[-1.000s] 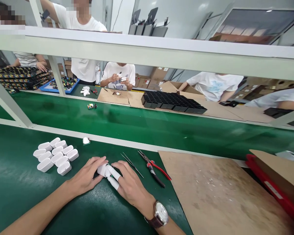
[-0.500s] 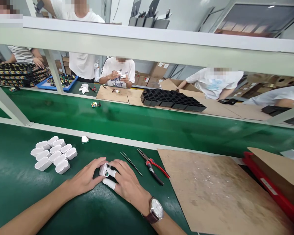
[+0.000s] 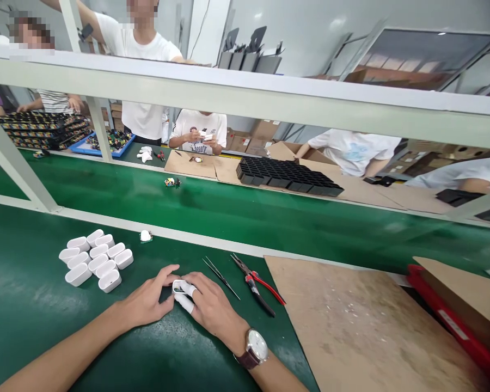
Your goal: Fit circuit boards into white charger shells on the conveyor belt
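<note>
My left hand and my right hand meet on the green mat, both pinching a small white plastic case between them. White finger cots cover two fingers of my right hand, and a wristwatch sits on that wrist. A cluster of several white cases stands to the left of my hands. One small white part lies alone near the mat's far edge.
Tweezers and red-handled pliers lie right of my hands, beside a brown board. A red bin is at far right. Beyond runs a green conveyor carrying a small component. Other people work across it, with a black tray.
My hands have stayed in place and turned the white case between the fingers. The small component on the conveyor has drifted to the right. The camera has tilted slightly.
</note>
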A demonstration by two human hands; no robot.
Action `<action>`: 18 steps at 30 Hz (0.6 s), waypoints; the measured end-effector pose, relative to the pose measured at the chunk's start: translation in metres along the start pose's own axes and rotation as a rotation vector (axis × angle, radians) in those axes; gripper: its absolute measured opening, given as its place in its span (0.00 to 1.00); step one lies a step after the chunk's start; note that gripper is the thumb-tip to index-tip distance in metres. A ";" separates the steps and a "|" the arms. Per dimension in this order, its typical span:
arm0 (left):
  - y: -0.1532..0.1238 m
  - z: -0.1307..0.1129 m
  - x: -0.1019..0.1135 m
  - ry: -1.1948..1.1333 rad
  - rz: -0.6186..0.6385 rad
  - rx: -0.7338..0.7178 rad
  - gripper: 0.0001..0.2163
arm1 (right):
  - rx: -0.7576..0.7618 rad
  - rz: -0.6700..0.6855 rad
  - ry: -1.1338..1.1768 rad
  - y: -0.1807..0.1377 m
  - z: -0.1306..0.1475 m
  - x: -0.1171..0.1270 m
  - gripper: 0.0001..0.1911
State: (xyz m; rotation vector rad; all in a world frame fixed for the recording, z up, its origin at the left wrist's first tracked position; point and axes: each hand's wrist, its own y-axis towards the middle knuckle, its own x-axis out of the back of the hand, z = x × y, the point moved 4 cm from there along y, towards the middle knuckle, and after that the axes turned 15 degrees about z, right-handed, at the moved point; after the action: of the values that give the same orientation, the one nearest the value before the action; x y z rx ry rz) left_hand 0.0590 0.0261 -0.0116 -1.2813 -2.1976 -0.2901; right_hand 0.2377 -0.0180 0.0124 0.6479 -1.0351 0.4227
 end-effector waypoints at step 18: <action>-0.001 0.002 0.001 0.152 -0.121 -0.125 0.27 | -0.276 -0.023 0.352 -0.007 -0.019 0.017 0.16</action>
State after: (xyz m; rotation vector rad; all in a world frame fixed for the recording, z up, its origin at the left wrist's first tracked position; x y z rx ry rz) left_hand 0.0571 0.0269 -0.0122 -1.1519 -2.1581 -0.5617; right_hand 0.2622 -0.0099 0.0190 0.3222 -0.7324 0.3503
